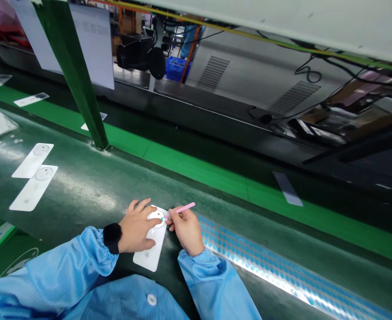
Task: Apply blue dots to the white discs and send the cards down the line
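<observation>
A white rounded panel point(148, 260) with a circular part near its top lies on the green bench in front of me. My left hand point(136, 231) rests over its left side, fingers spread, one fingertip beside the circle. Between the fingers of my right hand point(188, 229) is a slim pink stick-like tool point(185, 207). The tool's lower end points at the circle's right edge, where a small blue spot shows. Whether its tip touches the panel I cannot tell.
Two similar white panels point(29, 195) overlap on the left. A clear sheet with rows of blue dots point(265, 266) stretches to the right. Behind runs a green conveyor belt point(189, 166) carrying several panels. A slanted green post point(72, 73) stands at the bench's far edge.
</observation>
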Demonstrator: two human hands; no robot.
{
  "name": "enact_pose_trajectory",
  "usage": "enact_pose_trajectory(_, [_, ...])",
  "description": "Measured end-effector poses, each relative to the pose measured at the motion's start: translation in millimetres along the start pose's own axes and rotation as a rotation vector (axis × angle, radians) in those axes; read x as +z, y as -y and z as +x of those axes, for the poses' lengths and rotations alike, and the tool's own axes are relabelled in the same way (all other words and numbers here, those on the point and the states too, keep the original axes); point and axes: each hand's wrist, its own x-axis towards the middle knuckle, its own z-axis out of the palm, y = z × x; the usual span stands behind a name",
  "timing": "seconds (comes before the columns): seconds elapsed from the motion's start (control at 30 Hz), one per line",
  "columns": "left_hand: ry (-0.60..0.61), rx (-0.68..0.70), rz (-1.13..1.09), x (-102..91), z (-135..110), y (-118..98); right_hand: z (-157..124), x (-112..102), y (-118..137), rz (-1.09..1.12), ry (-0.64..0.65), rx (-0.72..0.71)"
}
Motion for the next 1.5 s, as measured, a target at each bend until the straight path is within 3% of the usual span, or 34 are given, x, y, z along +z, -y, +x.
enact_pose_trajectory(0.3, [0.109, -0.036, 0.030, -12.8, 4.3, -3.4, -1.9, -2.4, 7.9, 0.343, -0.036, 0.076])
enact_pose_trajectory(0.73, [0.188, -0.076, 0.114, -22.4, 6.0, -11.7, -0.6, -4.0, 2.7, 0.379, 0.032, 0.065])
enact_pose_trajectory(1.1, [0.095, -0.095, 0.084, -17.5, 4.4, -6.8, 1.0, -4.5, -4.1, 0.371, 0.066, 0.055])
enact_pose_trajectory(1.33, [0.128, -0.137, 0.074, -13.5, 7.7, -5.8, -0.2, -4.3, 3.2, 0.399, 0.045, 0.077])
enact_pose_trajectory(1.5, [0.146, -0.100, 0.065, -14.4, 26.0, -10.8, -3.4, -10.1, 15.4, 0.443, 0.027, 0.133])
